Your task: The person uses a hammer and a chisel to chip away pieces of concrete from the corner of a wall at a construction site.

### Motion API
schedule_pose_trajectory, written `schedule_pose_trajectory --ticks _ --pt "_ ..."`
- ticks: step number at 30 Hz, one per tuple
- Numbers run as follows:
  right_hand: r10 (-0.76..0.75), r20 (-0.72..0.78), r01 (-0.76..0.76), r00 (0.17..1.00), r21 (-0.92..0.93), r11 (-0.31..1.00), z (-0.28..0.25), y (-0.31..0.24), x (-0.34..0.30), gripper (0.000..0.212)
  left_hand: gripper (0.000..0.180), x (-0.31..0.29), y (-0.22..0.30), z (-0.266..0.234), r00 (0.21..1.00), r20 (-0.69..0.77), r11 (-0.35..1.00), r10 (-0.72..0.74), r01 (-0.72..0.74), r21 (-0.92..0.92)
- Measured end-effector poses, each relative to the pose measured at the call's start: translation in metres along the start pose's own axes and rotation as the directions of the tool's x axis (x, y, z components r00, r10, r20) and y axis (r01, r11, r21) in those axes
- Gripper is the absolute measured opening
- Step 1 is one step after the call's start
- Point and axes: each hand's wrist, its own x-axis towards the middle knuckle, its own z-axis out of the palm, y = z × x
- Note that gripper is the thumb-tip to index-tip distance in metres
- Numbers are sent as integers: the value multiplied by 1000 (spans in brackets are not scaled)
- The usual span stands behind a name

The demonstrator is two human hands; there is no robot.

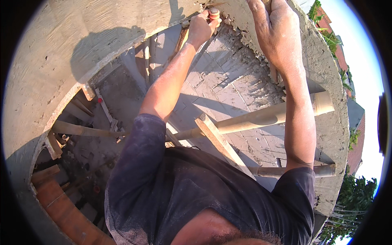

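Observation:
My left hand (199, 30) is closed around a short, round-ended handle (214, 13) with an orange band, beside the rough inner edge of the plaster. Whatever the handle belongs to is hidden. At the top edge, my right hand (279, 38) reaches over the pale plastered rim (316, 61), with dried dust on its skin. A tan bit of something shows between its thumb and fingers, but the frame cuts it off. Below the hands, a block wall (220, 77) carries ragged wet-looking mortar (245, 49) along its upper edge.
A bamboo pole (269, 115) crosses in front of my chest, with a wooden batten (222, 143) slanting against it. Another pole (322, 170) lies lower right. At left, a wide plastered surface (53, 53) curves over a deep drop with scattered debris (85, 151) and a curved reddish-brown panel (69, 212).

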Motion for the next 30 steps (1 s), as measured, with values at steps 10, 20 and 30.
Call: schedule_pose_trajectory --ticks 10,20,30 --pt "21 238 23 971 -178 984 36 36 -9 37 35 0 -16 6 1000 15 999 22 -23 47" --pt "113 322 -48 940 -204 978 33 63 -20 39 34 -2 -15 16 988 154 980 -15 -17 200" --pt "344 65 -345 937 340 875 -20 35 -82 29 17 -19 32 -17 994 -60 899 -89 54 -434"
